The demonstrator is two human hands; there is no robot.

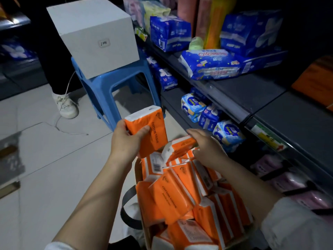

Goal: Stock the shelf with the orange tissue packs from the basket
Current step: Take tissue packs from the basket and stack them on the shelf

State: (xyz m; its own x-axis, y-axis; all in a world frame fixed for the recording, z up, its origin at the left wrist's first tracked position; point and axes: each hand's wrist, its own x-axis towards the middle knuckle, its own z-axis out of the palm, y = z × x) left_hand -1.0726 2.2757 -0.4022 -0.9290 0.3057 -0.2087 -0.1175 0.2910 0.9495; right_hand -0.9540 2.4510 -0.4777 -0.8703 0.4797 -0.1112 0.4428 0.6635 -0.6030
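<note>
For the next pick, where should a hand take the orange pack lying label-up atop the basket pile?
Probably from above, across its short width, thumb on one long edge and fingers on the other. The label-up pack lies broad face up atop the basket pile, and both long edges look exposed. The left hand is busy gripping the held pack.

The orange tissue pack (pixel 147 130) in my left grip (pixel 126 139) wears thin plastic film, smooth and glossy. The blue plastic stool (pixel 108 82) is smooth with a dull sheen. On the stool, the white cardboard box (pixel 93 33) looks matt. Right of the stool, the dark grey metal shelf (pixel 266 91) is matt; under the stool, pale floor tiles (pixel 45 159) gleam faintly.
</note>
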